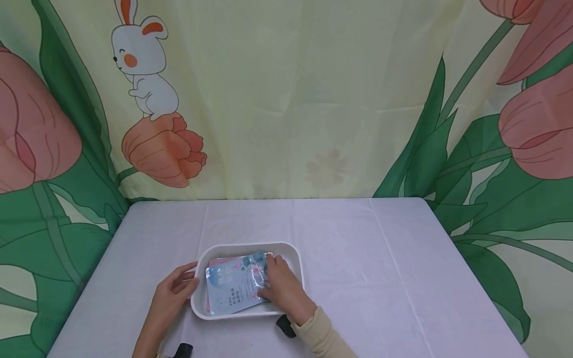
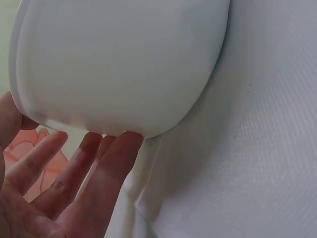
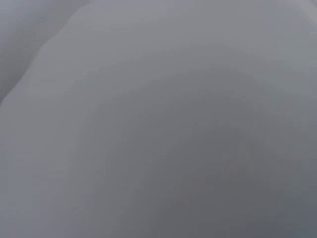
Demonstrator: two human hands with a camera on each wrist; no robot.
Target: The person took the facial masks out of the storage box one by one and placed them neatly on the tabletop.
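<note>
A white tray (image 1: pixel 248 314) sits near the front of the table, and inside it lies a blue, shiny flat packet (image 1: pixel 230 286) printed with small pictures and dark characters. Under that packet, a pink packet (image 1: pixel 219 260) shows along the upper and left edges. My right hand (image 1: pixel 286 288) reaches over the tray and pinches the blue packet's right side between thumb and fingers. At the tray's left end, my left hand (image 1: pixel 174 288) touches the rim and outer wall with loosely extended fingers (image 2: pixel 106 171). Only a blurred pale surface fills the right wrist view.
A white cloth covers the table (image 1: pixel 358 268). Behind it hangs a curtain (image 1: pixel 291 99) printed with tulips and a rabbit. Dark wrist cameras sit by the left wrist (image 1: pixel 183 350) and right wrist (image 1: pixel 285 326).
</note>
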